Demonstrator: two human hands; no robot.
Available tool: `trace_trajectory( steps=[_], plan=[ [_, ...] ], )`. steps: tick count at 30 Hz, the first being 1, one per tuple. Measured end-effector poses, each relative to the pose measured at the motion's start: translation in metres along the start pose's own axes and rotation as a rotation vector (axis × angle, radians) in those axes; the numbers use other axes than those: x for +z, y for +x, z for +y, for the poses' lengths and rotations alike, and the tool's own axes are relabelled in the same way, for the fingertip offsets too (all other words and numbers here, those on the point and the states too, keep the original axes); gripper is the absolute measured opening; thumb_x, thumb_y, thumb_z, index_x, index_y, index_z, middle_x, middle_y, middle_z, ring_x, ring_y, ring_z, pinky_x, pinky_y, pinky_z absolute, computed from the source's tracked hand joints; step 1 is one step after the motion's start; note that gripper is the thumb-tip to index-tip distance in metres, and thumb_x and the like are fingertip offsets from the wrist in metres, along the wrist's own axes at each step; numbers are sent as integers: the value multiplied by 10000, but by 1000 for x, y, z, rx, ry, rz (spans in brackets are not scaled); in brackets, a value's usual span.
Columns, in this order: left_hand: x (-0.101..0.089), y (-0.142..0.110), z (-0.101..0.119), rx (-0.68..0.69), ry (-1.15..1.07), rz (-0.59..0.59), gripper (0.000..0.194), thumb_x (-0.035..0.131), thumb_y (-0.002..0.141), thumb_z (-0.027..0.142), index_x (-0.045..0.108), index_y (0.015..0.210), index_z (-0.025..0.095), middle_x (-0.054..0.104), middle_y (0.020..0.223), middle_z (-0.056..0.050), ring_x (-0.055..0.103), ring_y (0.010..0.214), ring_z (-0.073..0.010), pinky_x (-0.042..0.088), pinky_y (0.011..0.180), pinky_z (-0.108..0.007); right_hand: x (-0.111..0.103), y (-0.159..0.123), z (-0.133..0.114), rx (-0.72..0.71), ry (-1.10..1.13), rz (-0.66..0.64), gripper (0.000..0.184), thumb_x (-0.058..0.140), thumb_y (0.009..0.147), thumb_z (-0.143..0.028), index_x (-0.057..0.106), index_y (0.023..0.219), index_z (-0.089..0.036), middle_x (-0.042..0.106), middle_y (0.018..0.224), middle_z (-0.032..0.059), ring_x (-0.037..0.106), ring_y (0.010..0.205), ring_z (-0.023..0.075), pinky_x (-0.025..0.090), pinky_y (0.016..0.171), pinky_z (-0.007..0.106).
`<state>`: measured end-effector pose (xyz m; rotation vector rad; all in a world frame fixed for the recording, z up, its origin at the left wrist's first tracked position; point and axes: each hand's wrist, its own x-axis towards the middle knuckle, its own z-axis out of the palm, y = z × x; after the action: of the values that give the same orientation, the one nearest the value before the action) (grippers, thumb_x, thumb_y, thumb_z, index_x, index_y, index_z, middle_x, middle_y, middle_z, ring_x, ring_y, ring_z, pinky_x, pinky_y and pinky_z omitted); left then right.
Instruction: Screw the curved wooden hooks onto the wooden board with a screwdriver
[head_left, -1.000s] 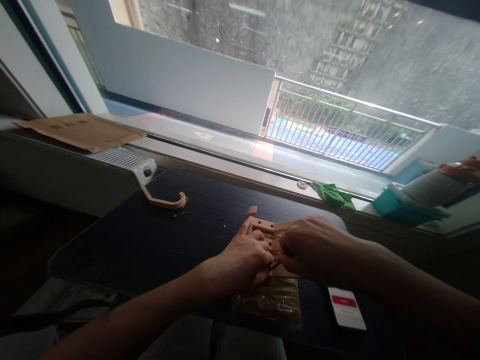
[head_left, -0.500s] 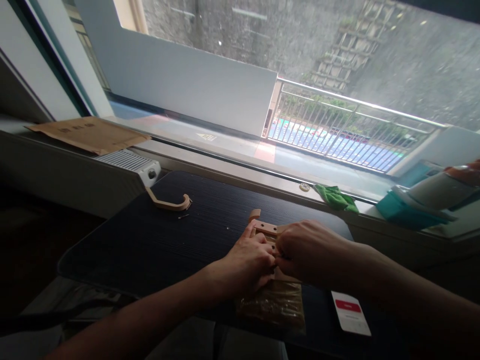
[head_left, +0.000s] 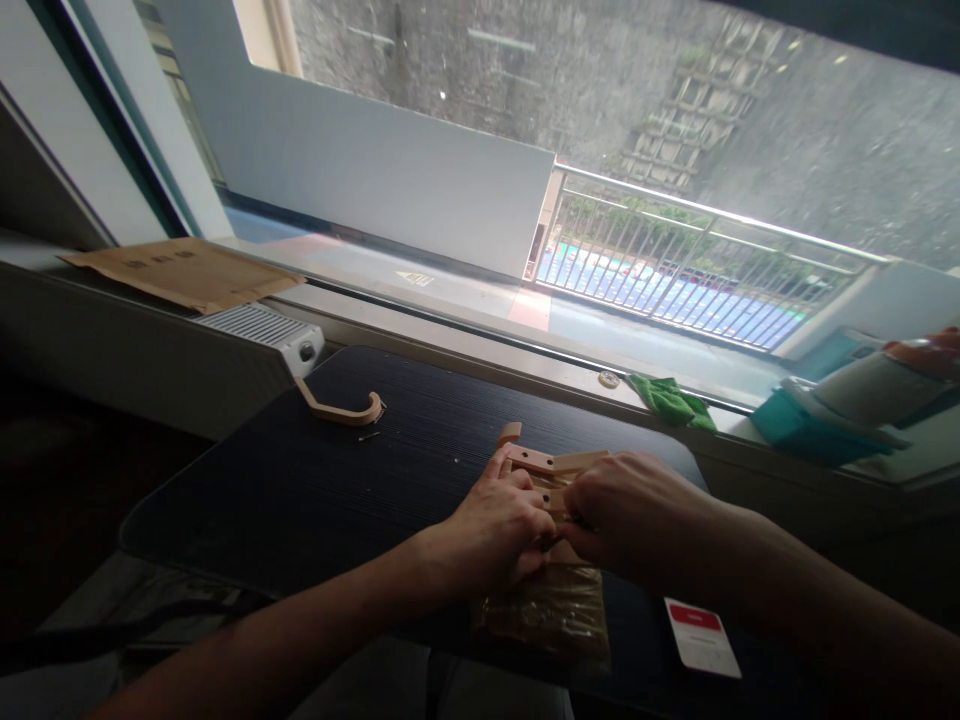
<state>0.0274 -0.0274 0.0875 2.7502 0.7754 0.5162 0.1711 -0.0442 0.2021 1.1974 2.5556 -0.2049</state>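
Observation:
My left hand (head_left: 499, 525) presses its curled fingers on the near part of a light wooden assembly, a bent wooden bar (head_left: 531, 458) with dark holes. A second wooden piece (head_left: 553, 498), also with a hole, lies just nearer, between my hands. At the far left end of the assembly, a curved wooden tip (head_left: 510, 432) rises. My right hand (head_left: 622, 505) is closed in a fist right beside the left, over the wooden pieces; what it grips is hidden. Under the pieces and towards me lies a crinkled clear plastic package (head_left: 551, 612) with brownish contents.
On the dark table (head_left: 300, 500) are a wooden hook (head_left: 341, 410), a small screw (head_left: 369, 436) and a white and red card (head_left: 703, 637). Along the sill lie a brown envelope (head_left: 180, 275), a tape roll (head_left: 608, 380), a green cloth (head_left: 673, 402) and a teal container (head_left: 802, 425).
My right fist has shifted slightly to the right, baring more of the bent wooden bar. My left hand stays in place on the wood. The whole view has dropped a little.

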Motion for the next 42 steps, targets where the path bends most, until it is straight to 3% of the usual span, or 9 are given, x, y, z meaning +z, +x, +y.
trace_trajectory(
  steps=[4, 11, 17, 22, 32, 39, 42],
  plan=[
    [4, 2, 0, -30, -29, -12, 90, 616, 796, 286, 692, 754, 263, 677, 812, 25, 559, 961, -214, -16, 1081, -546, 1, -2, 2, 33, -2, -13, 160, 501, 788, -192, 613, 674, -184, 658, 702, 1, 537, 598, 109, 266, 529, 251],
    [-6, 8, 9, -15, -15, -6, 121, 612, 809, 247, 694, 721, 260, 678, 837, 35, 556, 930, -208, -129, 1039, -604, 2, -5, 3, 33, 3, 14, 157, 502, 778, -157, 623, 683, -189, 643, 676, -12, 498, 569, 96, 227, 501, 257],
    [5, 8, 7, -1, -7, -1, 152, 577, 837, 284, 698, 750, 252, 673, 884, 4, 528, 963, -221, 40, 1057, -607, 6, -5, 6, 12, 9, 40, 158, 498, 808, -187, 638, 737, -174, 668, 756, 10, 551, 636, 114, 252, 525, 252],
    [8, 9, 4, -1, -17, -1, 133, 580, 822, 270, 692, 750, 259, 675, 844, 20, 528, 951, -217, 21, 1061, -598, 6, -5, 6, 18, 76, 68, 163, 497, 807, -176, 651, 760, -194, 623, 654, -14, 502, 579, 96, 235, 509, 250],
    [12, 8, 2, 7, -2, 18, 87, 597, 798, 250, 682, 783, 242, 674, 878, 8, 535, 971, -231, 33, 1058, -589, 6, -3, 10, 43, 50, 44, 236, 501, 802, -207, 606, 595, -166, 502, 510, -32, 318, 450, 75, 192, 469, 243],
    [13, 9, 2, -2, 19, 26, 106, 603, 805, 285, 689, 761, 241, 665, 788, 8, 542, 930, -224, 71, 1056, -574, 16, -9, 15, 278, 80, 132, 306, 487, 814, -285, 625, 558, -191, 540, 485, -9, 436, 466, 98, 192, 471, 254],
    [15, 10, 2, -5, 27, 34, 104, 623, 791, 301, 689, 739, 241, 661, 787, 9, 543, 928, -230, 86, 1048, -585, 10, -14, 11, 188, 95, 128, 157, 553, 784, -304, 677, 724, -228, 646, 638, -3, 567, 606, 137, 249, 505, 242]
  ],
)
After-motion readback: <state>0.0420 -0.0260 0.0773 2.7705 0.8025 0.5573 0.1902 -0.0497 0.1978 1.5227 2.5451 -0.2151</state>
